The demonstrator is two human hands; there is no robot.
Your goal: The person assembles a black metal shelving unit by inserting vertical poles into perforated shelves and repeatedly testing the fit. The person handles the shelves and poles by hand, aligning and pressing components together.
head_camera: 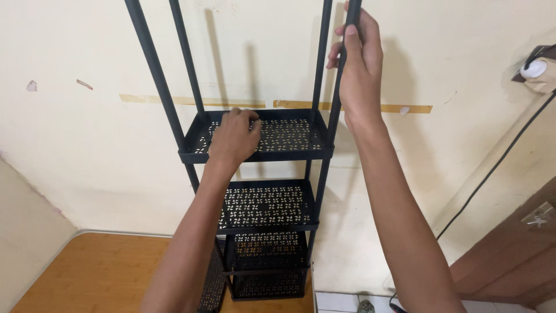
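Backdrop: cream wall (87, 145), tape strip.
Right hand (360, 64): wrapped round front post (339, 98).
Left hand (234, 139): curled fingers pressing top tray (301, 136), below-left of grip.
Progress: four trays stacked; posts bare above.

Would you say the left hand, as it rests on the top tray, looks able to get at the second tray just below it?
Probably yes. The left hand rests on the top tray; the second tray sits just below, its front open between the poles, nothing lying on it. The right hand grips a front pole, off to the side.
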